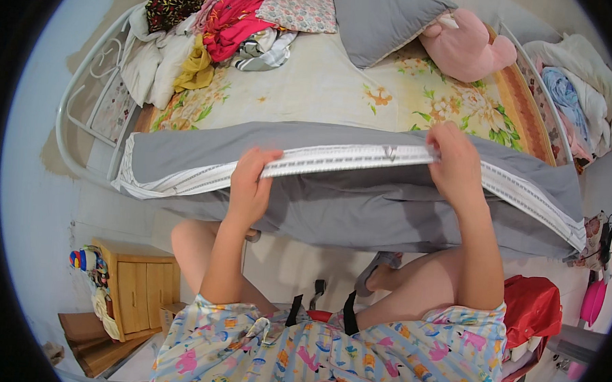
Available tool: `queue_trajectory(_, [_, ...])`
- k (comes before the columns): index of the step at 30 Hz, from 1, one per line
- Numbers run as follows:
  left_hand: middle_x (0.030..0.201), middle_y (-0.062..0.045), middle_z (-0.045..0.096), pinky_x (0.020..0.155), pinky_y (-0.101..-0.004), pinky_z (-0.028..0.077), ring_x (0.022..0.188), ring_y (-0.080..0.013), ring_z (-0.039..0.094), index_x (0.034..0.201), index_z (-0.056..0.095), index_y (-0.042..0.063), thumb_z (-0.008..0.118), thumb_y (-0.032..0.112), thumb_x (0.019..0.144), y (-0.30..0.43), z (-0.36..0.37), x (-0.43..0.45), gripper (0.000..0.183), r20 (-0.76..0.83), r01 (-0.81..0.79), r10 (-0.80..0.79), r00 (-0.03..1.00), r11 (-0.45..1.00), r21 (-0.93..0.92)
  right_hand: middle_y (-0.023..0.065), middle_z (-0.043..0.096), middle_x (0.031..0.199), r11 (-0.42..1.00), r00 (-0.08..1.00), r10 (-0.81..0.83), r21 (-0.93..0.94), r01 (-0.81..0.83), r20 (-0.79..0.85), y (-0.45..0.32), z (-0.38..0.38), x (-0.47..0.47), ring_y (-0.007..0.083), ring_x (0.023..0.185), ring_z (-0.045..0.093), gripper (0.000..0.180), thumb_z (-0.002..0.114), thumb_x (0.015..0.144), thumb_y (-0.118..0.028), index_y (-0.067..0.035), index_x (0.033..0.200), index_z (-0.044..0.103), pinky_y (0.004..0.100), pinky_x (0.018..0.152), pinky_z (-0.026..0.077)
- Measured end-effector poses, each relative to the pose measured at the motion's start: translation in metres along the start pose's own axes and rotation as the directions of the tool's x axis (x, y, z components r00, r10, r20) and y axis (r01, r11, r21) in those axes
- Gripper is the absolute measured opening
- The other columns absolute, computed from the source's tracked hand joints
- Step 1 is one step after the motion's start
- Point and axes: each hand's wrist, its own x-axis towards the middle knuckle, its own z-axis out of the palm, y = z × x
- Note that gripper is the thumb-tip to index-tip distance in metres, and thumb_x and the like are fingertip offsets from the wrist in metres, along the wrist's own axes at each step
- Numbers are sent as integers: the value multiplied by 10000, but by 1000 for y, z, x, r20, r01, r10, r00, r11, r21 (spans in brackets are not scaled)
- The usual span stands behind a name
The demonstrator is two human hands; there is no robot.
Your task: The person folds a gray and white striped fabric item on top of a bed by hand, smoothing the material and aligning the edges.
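Note:
A long grey cloth [325, 212], which looks like a curtain, lies along the front of the bed and hangs over its near side. White heading tape [348, 159] with dark dashes runs along its edge. My left hand [250, 186] pinches the tape left of centre, fingers slightly blurred. Toward the right, my right hand [453, 164] grips the same tape, its fingertips partly hidden. Between the hands the tape is held up in a shallow arch. A small metal hook [389, 152] shows on it near my right hand.
A floral-sheeted bed [310, 99] with a white metal frame [63, 114] holds piled clothes [236, 24], a grey cushion [385, 20] and a pink plush toy [466, 47]. A wooden cabinet [137, 291] stands lower left. A red bag [534, 303] is at lower right.

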Motion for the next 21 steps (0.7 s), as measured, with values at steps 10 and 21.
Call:
queue_trajectory(10, [895, -115, 642, 732, -300, 466, 807, -211, 595, 951, 612, -3, 548, 115, 819, 10, -2, -99, 188, 636, 454, -329, 698, 890, -37, 113, 646, 782, 948, 427, -104, 220, -231, 898, 30, 15, -59, 222, 719, 603, 264, 710, 681, -133, -14, 903, 628, 327, 674, 478])
queue_trajectory(21, [1039, -139, 620, 784, -363, 473, 923, -313, 598, 1002, 611, 18, 574, 117, 853, -16, 100, -18, 182, 212, 294, -268, 940, 950, -102, 156, 652, 905, 969, 964, 248, -17, -248, 98, 123, 83, -39, 317, 864, 620, 300, 714, 741, -209, -58, 991, 644, 387, 744, 498])
